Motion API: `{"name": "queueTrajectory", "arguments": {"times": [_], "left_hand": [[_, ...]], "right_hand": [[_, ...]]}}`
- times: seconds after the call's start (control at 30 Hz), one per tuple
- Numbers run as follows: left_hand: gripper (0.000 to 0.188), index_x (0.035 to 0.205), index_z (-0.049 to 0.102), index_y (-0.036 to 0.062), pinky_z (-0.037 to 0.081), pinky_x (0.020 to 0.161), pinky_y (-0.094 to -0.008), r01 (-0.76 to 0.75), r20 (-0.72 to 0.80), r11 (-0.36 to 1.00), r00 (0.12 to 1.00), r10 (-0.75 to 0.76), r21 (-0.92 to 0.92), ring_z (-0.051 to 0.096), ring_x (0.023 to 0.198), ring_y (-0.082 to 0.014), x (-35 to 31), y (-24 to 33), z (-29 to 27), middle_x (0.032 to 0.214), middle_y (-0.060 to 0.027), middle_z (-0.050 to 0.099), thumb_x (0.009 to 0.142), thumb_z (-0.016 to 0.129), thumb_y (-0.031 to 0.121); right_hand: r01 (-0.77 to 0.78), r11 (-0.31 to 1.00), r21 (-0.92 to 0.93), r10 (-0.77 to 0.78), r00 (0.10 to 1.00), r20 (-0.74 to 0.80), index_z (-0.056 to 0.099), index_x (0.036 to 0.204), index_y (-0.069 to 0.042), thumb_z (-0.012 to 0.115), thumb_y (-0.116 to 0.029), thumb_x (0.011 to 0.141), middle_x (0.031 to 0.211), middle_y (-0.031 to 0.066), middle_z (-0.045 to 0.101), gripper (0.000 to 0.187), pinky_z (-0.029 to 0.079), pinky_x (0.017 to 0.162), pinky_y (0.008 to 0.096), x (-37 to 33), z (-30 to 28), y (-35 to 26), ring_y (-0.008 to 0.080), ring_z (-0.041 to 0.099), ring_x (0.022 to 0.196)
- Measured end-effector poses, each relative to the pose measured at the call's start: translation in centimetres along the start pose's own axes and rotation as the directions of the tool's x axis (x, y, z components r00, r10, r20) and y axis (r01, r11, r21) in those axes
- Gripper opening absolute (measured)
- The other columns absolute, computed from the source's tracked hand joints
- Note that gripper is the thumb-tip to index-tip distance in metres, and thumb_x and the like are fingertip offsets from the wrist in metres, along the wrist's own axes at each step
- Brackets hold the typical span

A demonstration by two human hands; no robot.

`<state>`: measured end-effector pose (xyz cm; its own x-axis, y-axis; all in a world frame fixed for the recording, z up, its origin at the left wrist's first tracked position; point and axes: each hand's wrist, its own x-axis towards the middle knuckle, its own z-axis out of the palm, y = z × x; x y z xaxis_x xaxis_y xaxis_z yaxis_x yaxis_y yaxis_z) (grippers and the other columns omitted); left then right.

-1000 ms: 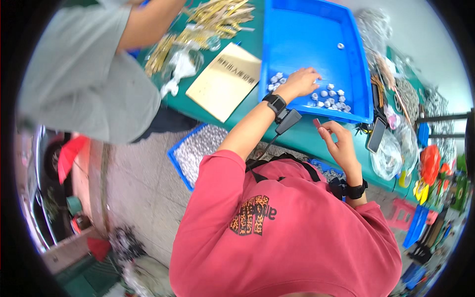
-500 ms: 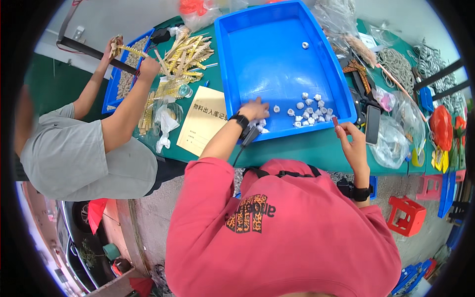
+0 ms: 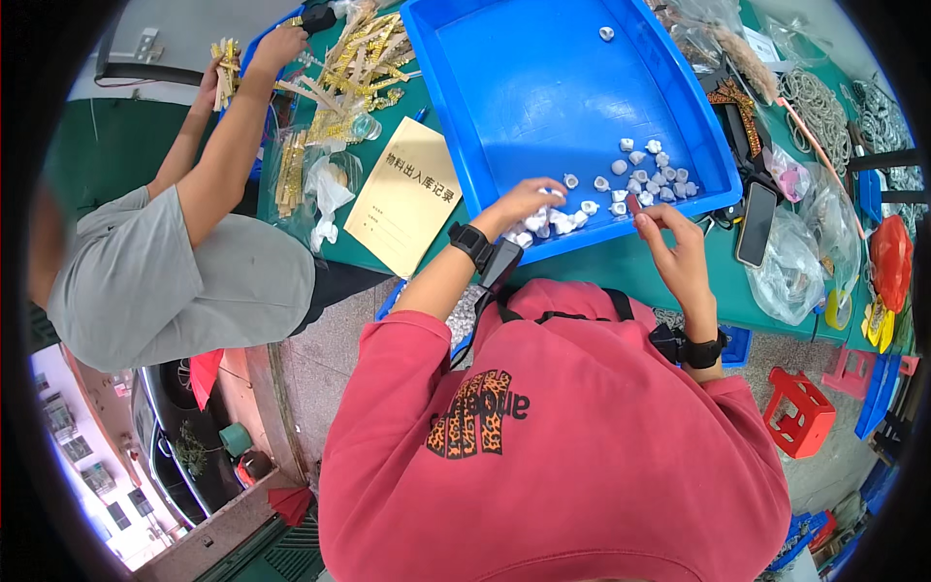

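Note:
My left hand (image 3: 527, 202) is at the near left corner of a large blue plastic tray (image 3: 464, 136), palm down over a cluster of small white knobbly pieces (image 3: 564, 224). Its fingers reach out to the right, and some fingertips are hidden among the pieces. My right hand (image 3: 676, 254) is at the tray's near edge, closed in a pinch on a short dark red stick (image 3: 633, 204). The stick's tip points at another group of white pieces (image 3: 661, 180) inside the tray. One lone white piece (image 3: 606, 33) lies near the far end.
Left of the tray lies a tan booklet (image 3: 405, 198), with gold-and-cream strips (image 3: 354, 68) behind it. A co-worker in a grey shirt (image 3: 136, 262) handles similar strips. To the right are a phone (image 3: 756, 225), plastic bags (image 3: 787, 276) and coiled cord (image 3: 815, 109). A red stool (image 3: 800, 412) stands on the floor.
My left hand has lifted slightly and its fingers are less spread; more white pieces show beside it. The view has shifted and turned a little. The co-worker's nearer hand has moved farther away.

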<state>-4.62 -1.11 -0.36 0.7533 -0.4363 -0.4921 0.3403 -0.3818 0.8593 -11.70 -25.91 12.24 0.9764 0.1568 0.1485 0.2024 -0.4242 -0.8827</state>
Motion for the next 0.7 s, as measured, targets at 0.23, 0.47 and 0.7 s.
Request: {"name": "queueTrajectory", "arguments": {"times": [0.23,0.47,0.7], "left_hand": [[0.036,0.12,0.048,0.0093,0.058,0.059,-0.0333,0.082,0.054,0.423,0.996,-0.078,-0.902,0.061,0.087,-0.0353,-1.2,2.7,-0.9,0.106,-0.0169,0.055,0.089,0.048,0.026],[0.03,0.112,0.052,0.0086,0.058,0.055,-0.0335,-0.025,-0.053,0.168,0.985,-0.164,-0.985,0.058,0.094,-0.0384,-1.9,2.4,-0.2,0.102,-0.0151,0.055,0.087,0.053,0.024],[0.018,0.098,0.053,0.0121,0.037,0.034,-0.0168,-0.245,-0.273,0.156,0.94,-0.203,-0.957,0.061,0.077,-0.0206,-1.9,1.3,0.4,0.091,-0.005,0.058,0.083,0.061,0.017]], "right_hand": [[0.019,1.0,0.007,-0.019,0.999,0.051,0.058,0.083,0.002,0.059,-0.01,0.083,0.075,0.0105,0.06,0.012,0.044,0.062,0.0281,0.3,-0.3,0.2,0.0199,0.056,0.065],[0.035,0.999,0.016,-0.036,0.996,0.078,0.058,0.083,0.001,0.058,-0.011,0.083,0.075,0.0101,0.06,0.012,0.044,0.063,0.0278,0.2,-0.4,0.3,0.0191,0.056,0.066],[0.058,0.998,0.027,-0.062,0.985,0.161,0.058,0.084,0.002,0.057,-0.013,0.084,0.074,0.0098,0.059,0.015,0.044,0.063,0.0272,0.4,0.3,-0.7,0.0181,0.056,0.066]]}}
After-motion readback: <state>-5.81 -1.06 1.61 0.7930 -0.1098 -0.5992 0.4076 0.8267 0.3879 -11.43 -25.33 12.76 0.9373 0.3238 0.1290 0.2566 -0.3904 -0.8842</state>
